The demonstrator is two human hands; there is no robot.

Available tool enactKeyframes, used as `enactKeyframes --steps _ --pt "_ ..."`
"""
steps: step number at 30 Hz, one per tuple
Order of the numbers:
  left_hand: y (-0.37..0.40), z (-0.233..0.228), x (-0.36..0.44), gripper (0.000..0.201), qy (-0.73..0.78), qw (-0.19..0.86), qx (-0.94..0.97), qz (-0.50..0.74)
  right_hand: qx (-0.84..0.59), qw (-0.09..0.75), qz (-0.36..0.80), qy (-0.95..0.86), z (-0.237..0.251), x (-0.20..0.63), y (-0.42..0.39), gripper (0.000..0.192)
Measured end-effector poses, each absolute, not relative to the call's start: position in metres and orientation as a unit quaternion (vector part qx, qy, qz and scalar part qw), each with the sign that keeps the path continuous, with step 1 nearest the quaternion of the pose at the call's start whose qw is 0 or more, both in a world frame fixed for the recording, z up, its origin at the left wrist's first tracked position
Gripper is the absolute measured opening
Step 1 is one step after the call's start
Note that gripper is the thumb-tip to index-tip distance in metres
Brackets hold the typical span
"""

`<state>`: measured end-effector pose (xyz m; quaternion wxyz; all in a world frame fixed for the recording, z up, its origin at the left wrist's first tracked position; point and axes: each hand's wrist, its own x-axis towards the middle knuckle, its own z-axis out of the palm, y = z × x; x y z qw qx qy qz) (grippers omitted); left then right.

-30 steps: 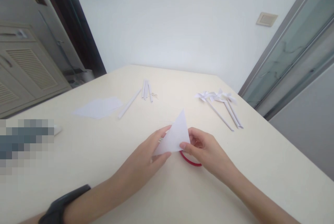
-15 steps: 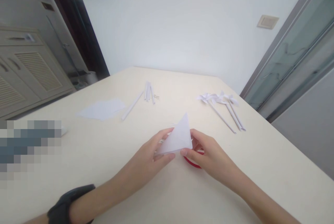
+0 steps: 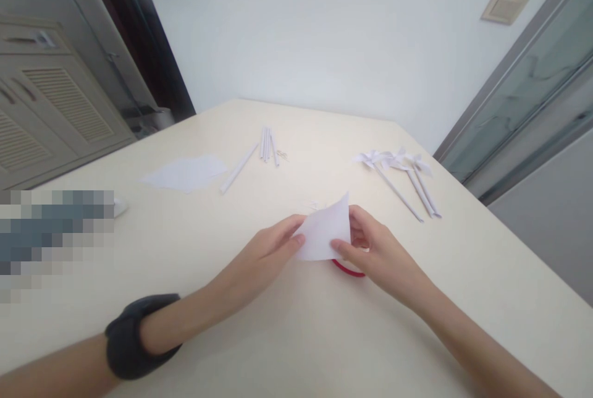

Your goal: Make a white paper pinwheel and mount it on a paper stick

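Item in hand: folded white paper triangle [image 3: 324, 234], held just above the cream-coloured table [image 3: 287, 336], near its middle, one corner pointing up.
Left hand [image 3: 264, 256]: fingers nearly closed, thumb and fingertips pinching the triangle's left edge; a black wrist strap [image 3: 134, 336] sits on that forearm.
Right hand [image 3: 375, 249]: curled round the triangle's right lower corner, thumb in front and fingers behind (how tightly it grips cannot be told).
Under the right hand: a red loop-shaped object [image 3: 348, 269], mostly hidden, lying on the table.
Finished stock: three white paper pinwheels on white sticks [image 3: 403, 178], laid together at the right, well apart from the hands.
Unused stock: loose flat white paper sheets [image 3: 185, 172] at the left; a small bundle of white paper sticks [image 3: 267, 144] with one stick [image 3: 238, 168] lying apart; small metal pins [image 3: 283, 154] just beside the bundle.
Progress, as judged: several pinwheels complete; the present sheet is only at the folding stage, with shaping and mounting on a stick left to do.
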<state>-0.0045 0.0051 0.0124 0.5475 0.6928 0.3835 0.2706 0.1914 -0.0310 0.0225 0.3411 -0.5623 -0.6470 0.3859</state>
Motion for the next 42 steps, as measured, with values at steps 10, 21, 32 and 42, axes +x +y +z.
enactKeyframes --steps 10,21,32,42 --pt "0.008 0.011 -0.007 0.035 0.384 0.674 0.564 0.282 -0.547 0.375 0.442 -0.604 0.017 0.192 -0.029 0.015" --pt "0.011 0.011 -0.008 0.040 0.408 0.688 0.531 0.281 -0.547 0.369 0.449 -0.603 0.016 0.192 -0.032 0.010" --pt "0.012 0.014 -0.007 0.036 0.405 0.707 0.504 0.287 -0.549 0.363 0.455 -0.600 0.029 0.188 -0.035 0.025" --pt "0.015 0.014 -0.006 0.037 0.378 0.710 0.514 0.297 -0.544 0.363 0.456 -0.604 0.020 0.189 -0.031 0.024"
